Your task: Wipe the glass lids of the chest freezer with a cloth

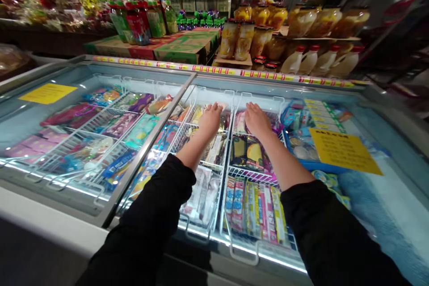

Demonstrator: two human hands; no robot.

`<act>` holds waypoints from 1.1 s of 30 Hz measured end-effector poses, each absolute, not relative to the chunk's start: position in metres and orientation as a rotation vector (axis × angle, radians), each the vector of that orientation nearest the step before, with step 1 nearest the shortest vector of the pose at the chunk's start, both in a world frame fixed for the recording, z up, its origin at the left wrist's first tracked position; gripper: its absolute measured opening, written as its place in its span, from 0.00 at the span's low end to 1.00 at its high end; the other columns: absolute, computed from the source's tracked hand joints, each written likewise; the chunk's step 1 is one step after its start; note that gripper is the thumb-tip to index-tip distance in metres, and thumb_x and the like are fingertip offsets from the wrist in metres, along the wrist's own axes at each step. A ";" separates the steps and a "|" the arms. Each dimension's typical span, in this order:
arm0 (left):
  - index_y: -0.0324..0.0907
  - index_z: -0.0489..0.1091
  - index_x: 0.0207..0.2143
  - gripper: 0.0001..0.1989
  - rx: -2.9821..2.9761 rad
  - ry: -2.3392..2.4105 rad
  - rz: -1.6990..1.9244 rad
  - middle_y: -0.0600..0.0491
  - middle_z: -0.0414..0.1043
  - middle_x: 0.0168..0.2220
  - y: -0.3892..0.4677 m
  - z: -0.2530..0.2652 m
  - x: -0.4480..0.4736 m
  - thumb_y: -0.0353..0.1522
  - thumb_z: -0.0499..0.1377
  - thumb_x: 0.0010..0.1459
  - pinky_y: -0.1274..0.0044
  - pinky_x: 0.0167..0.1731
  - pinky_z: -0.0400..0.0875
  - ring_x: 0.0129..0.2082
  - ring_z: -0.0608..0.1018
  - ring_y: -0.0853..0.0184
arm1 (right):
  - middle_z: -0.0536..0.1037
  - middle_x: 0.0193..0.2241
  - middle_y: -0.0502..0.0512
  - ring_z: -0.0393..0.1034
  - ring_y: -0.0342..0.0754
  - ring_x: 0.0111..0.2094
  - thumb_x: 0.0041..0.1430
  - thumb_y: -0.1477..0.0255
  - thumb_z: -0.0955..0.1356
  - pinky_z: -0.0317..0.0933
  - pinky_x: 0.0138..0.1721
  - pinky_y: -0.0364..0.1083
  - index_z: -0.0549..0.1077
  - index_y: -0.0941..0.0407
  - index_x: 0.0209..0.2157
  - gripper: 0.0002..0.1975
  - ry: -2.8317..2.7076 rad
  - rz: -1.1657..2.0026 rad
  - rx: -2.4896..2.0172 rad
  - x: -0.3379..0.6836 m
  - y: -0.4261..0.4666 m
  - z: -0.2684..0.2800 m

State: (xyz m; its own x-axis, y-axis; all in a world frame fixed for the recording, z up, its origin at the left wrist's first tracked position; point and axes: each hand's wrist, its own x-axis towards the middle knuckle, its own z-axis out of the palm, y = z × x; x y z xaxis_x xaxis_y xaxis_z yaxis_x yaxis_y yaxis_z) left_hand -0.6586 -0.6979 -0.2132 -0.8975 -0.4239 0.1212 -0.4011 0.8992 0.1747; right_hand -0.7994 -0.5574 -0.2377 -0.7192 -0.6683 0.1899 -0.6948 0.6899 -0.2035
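Evidently, no pack is lifted: the left hand (210, 120) and right hand (257, 119) stretch over the freezer (50, 221), each grip loose, seemingly empty; wrapped packs (250, 208) lie in wire baskets (248, 173).

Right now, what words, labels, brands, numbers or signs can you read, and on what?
No text reads clearly.
Left yellow notice: too blurred.
Right yellow notice: too blurred.
Yellow label sheet: too small.
Price strip on chest freezer: too small.
Ice-pop wrappers: blurred.
Bottle labels: too small.
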 end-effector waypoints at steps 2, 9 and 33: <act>0.45 0.66 0.69 0.27 0.611 -2.934 -0.218 0.47 0.59 0.75 -0.686 -0.214 -0.648 0.21 0.49 0.72 0.62 0.67 0.70 0.73 0.64 0.54 | 0.61 0.74 0.64 0.50 0.59 0.76 0.75 0.70 0.54 0.47 0.75 0.57 0.62 0.68 0.72 0.30 -2.835 0.375 1.073 -0.786 -0.550 -0.241; 0.48 0.65 0.70 0.32 0.284 -3.037 -0.374 0.53 0.54 0.76 -0.694 -0.212 -0.645 0.18 0.49 0.69 0.68 0.68 0.67 0.74 0.63 0.59 | 0.54 0.76 0.64 0.46 0.58 0.77 0.75 0.69 0.53 0.42 0.76 0.58 0.55 0.67 0.74 0.32 -2.950 0.374 0.951 -0.713 -0.543 -0.243; 0.48 0.65 0.71 0.30 0.472 -2.947 -0.279 0.51 0.58 0.75 -0.690 -0.219 -0.591 0.20 0.48 0.71 0.63 0.67 0.68 0.74 0.64 0.56 | 0.55 0.76 0.65 0.47 0.57 0.77 0.74 0.70 0.53 0.41 0.77 0.57 0.56 0.69 0.74 0.32 -2.893 0.473 1.014 -0.677 -0.536 -0.242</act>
